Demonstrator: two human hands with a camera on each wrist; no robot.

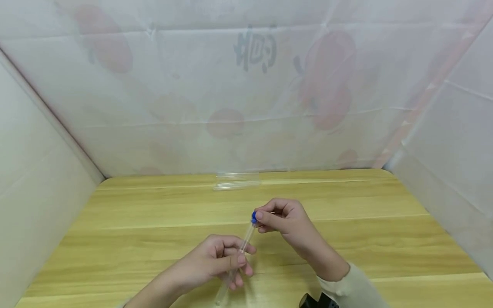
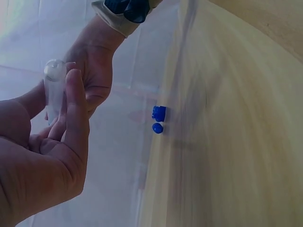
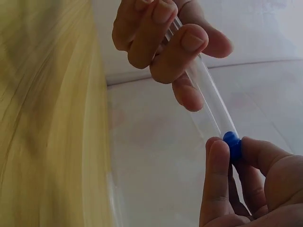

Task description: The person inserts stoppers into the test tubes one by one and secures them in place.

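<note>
Clear tube and blue cap held over wooden tabletop [image 1: 346,239]

The unlabelled glass tube [image 1: 240,252] is gripped by the left hand [image 1: 215,261]; its blue cap [image 1: 253,217] is pinched by the right hand [image 1: 286,224].

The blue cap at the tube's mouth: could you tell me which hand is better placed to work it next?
Probably the right hand: its thumb and fingers already pinch the blue cap, while the left hand grips the clear tube lower down, steadying it.

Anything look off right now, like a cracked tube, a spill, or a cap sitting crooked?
Nothing stands out. The left hand grips the clear tube, the right hand pinches its blue cap; no crack or spill shows.
</note>
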